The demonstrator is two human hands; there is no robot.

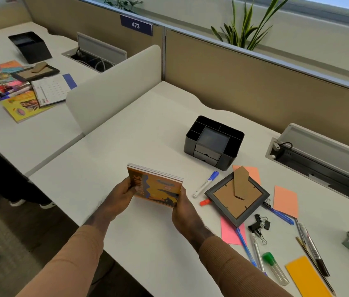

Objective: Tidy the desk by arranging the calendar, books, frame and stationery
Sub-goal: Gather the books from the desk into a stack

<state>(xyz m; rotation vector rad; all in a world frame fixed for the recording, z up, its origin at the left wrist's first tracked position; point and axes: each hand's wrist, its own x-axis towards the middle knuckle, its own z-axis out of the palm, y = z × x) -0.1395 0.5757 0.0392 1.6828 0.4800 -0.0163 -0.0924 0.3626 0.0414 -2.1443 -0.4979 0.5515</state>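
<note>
Grip: the left hand (124, 192) and right hand (183, 207) each clasp one side of a small stack of books (155, 185), held above the white desk (105, 159), tilted, cover facing up. Its long axis runs left-near to right-far. Open desk surface lies left of and beyond the books. Right of the books: a black organizer (213, 142), a white marker (204, 184), a face-down frame (236, 197), coloured paper slips, pens and binder clips (259, 226), crowding that side.
</note>
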